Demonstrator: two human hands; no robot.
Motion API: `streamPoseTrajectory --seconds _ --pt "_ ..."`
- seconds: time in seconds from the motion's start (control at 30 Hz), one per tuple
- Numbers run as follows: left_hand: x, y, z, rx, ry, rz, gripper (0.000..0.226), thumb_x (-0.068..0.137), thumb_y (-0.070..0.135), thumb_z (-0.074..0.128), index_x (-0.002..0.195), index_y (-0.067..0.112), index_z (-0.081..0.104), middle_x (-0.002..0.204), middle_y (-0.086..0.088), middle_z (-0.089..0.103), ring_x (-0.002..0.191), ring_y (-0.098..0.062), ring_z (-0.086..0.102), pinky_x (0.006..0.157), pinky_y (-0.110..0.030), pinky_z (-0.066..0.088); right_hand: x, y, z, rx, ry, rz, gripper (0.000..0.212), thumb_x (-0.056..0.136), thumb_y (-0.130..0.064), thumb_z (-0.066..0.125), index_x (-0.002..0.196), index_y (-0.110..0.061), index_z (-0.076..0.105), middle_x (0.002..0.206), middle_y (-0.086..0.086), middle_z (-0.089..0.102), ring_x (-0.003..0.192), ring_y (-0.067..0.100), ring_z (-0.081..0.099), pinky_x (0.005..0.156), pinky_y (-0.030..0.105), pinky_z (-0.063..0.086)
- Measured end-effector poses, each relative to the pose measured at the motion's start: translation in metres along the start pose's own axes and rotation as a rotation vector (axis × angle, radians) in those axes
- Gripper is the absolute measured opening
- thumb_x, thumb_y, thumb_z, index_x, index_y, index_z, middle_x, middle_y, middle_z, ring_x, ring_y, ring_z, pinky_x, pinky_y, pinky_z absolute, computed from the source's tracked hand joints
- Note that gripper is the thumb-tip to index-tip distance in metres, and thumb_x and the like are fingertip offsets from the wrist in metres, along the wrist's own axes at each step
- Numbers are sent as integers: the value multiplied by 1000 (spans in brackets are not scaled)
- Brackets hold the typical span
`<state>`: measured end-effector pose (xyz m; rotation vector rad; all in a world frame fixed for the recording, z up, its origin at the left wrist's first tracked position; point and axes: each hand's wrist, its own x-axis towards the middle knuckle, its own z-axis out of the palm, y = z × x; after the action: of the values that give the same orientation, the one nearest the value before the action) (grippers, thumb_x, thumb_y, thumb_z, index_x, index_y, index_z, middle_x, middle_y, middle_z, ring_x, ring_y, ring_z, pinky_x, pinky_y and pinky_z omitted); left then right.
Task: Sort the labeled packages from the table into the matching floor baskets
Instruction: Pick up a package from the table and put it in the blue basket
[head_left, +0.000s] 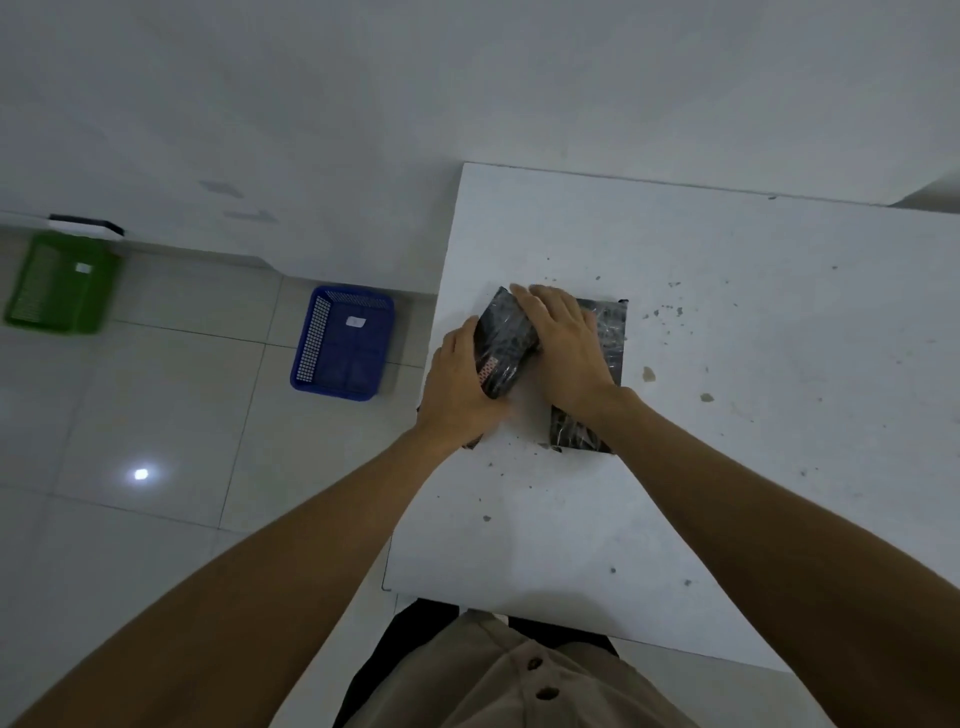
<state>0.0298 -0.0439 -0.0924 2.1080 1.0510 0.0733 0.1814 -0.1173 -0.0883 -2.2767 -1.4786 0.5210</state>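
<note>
Both hands are on a black package near the table edge: the left hand cups its near-left side with fingers curled around it, the right hand lies fairly flat across its top. Under the right palm lies a second black bag. The wrinkled, glossy film looks soft, light and probably slippery, so pinching an edge or gripping both sides seems safest. Beyond the left hand, on the floor, stand a blue basket and, farther off, a green basket.

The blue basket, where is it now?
In the head view, the blue basket stands on the floor just left of the white table, with the green basket farther left.
</note>
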Motion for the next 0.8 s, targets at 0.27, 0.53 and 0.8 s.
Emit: streamPoseTrajectory --seconds 0.27,0.53,0.8 --pt "-22 -20 -55 -180 -88 151 100 62 21 80 148 23 30 134 1 50 114 -12 54 86 -33 57 -10 -28 -24 164 -123 -156 79 74 9 74 142 -23 49 161 7 24 140 33 36 106 42 43" --pt "-46 -31 -106 237 75 291 77 77 32 74 146 22 40 139 -6 47 127 -25 44 106 -49 38 -31 -92 -40 202 40 -177 60 77 -18 82 130 -25 55 136 6 40 122 26 47 103 43 46" --pt "-67 -12 -167 -48 144 316 44 78 15 77 120 19 66 108 1 71 97 -18 65 87 -35 53 -51 -153 -82 262 187 -116 46 75 -13 83 113 -19 58 114 1 63 100 21 59 88 41 53"
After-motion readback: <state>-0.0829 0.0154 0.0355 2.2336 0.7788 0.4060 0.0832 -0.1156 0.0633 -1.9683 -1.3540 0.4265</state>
